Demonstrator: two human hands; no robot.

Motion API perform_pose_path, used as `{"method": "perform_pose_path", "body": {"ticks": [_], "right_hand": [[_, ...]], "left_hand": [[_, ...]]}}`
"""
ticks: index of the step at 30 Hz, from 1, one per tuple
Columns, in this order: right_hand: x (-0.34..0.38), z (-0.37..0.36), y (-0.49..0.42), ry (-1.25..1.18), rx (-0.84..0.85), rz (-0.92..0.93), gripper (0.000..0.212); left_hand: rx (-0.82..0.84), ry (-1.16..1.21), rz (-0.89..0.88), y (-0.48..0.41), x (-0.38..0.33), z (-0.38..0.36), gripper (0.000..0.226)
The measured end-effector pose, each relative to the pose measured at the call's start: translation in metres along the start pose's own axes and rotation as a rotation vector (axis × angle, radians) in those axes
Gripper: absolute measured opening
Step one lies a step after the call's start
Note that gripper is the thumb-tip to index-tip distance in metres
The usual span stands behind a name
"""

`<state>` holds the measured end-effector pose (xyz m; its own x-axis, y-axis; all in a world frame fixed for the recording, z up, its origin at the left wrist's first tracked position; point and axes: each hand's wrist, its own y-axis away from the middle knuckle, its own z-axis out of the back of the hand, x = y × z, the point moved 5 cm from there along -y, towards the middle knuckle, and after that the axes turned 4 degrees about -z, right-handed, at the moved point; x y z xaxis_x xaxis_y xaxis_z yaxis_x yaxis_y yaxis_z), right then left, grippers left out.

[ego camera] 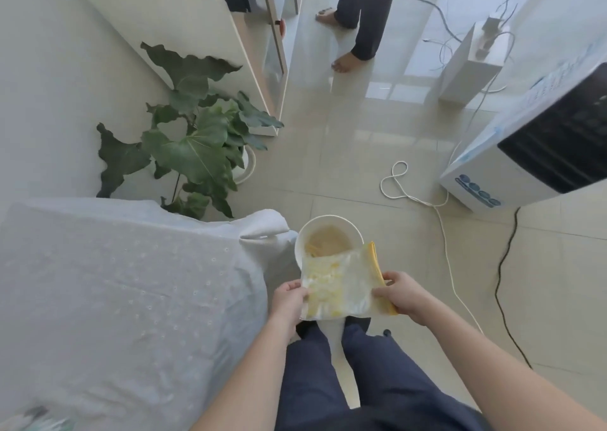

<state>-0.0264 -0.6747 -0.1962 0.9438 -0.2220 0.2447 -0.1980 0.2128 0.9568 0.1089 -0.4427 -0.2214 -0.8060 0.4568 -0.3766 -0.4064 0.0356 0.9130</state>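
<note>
A clear plastic bag (pixel 353 287) of yellow food (pixel 323 287) is held just above the near rim of a white bowl (pixel 328 218), partly covering it, with its far edge dipped toward the bowl. The bag's left edge is pinched in the grip of the left hand (pixel 287 302). Its yellow-trimmed right edge is pinched in the grip of the right hand (pixel 405 294), fingers curled on the plastic. A little food is seen in the bowl, while most is seen in the bag, so the emptying is judged barely begun. What the bowl rests on cannot be told. A bed (pixel 131 299) lies to the left, with a plant (pixel 193 141) beyond it. A white cord (pixel 440 220) is seen on the tiled floor (pixel 345 174) to the right.
</note>
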Motion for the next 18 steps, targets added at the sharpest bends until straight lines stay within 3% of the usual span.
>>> {"method": "perform_pose_path", "body": {"ticks": [4, 8, 12, 18], "right_hand": [[-0.006, -0.008, -0.054, -0.034, -0.053, -0.064, 0.046], [-0.005, -0.018, -0.109, -0.1, -0.095, -0.096, 0.066], [0.001, -0.028, -0.163, -0.107, -0.132, -0.068, 0.053], [-0.005, -0.041, -0.24, -0.103, -0.153, -0.128, 0.032]], "left_hand": [[-0.064, -0.097, 0.019, -0.046, 0.005, -0.007, 0.039], [-0.108, -0.177, -0.003, -0.097, 0.011, -0.013, 0.027], [-0.097, -0.184, 0.038, -0.155, 0.025, -0.019, 0.024], [-0.065, -0.23, 0.041, -0.23, 0.039, -0.029, 0.047]]}}
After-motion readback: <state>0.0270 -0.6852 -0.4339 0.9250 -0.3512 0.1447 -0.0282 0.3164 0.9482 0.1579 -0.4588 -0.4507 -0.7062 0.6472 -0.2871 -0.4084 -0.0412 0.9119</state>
